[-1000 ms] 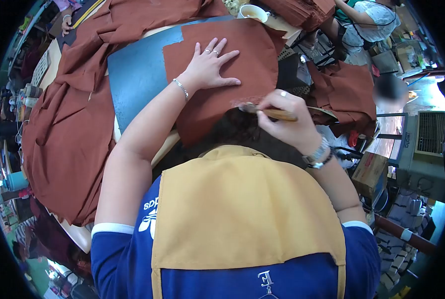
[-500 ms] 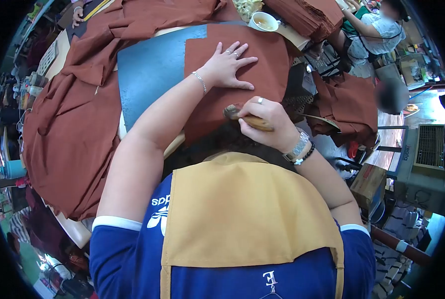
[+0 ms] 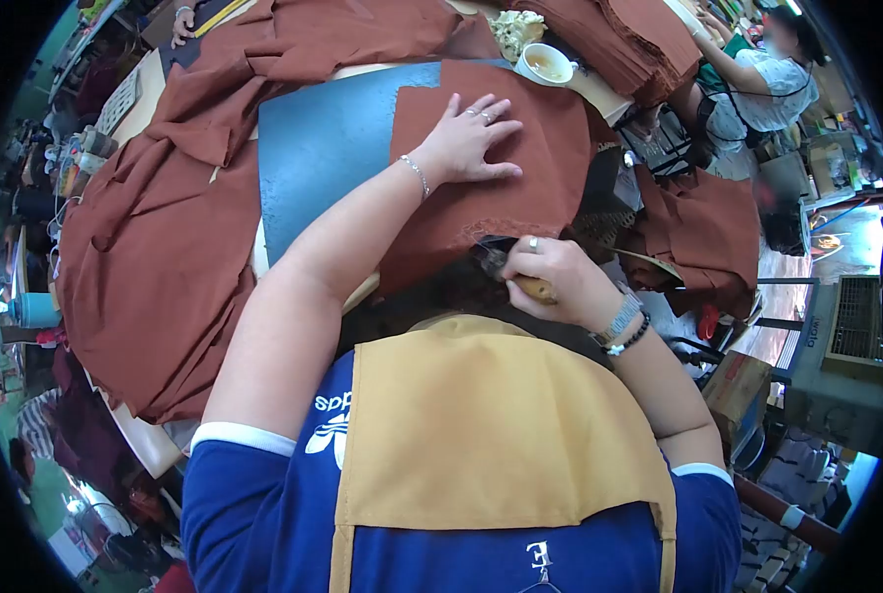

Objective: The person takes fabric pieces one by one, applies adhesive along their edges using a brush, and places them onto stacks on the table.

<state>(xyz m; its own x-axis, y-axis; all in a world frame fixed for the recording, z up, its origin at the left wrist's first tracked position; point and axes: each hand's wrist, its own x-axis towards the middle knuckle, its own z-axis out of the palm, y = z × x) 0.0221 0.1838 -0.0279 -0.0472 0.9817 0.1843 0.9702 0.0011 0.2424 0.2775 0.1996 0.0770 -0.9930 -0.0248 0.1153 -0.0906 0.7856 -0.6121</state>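
Note:
My left hand [image 3: 469, 143] lies spread on a reddish-brown sheet [image 3: 552, 163], leather by its look, pressing it onto a blue board [image 3: 333, 148]. My right hand [image 3: 565, 279] is closed round the wooden handle of a brush [image 3: 537, 289]. The brush's dark head is at the sheet's near edge, close to my apron. A whitish, wet-looking smear [image 3: 499, 229] runs along that edge, just beyond the brush. Past the board stands a white cup [image 3: 544, 65] with yellowish liquid in it.
A large draped reddish-brown piece [image 3: 155, 287] covers the left side. Stacked sheets [image 3: 609, 44] lie at the back right, and more folded pieces [image 3: 703, 242] at the right. A pale crumpled lump [image 3: 517, 33] sits beside the cup. Another person [image 3: 757, 84] is at the upper right.
My right hand has drawn the brush toward me and to the right, off the sheet's surface to its near edge. A whitish smear now shows there. My left hand stays spread on the sheet.

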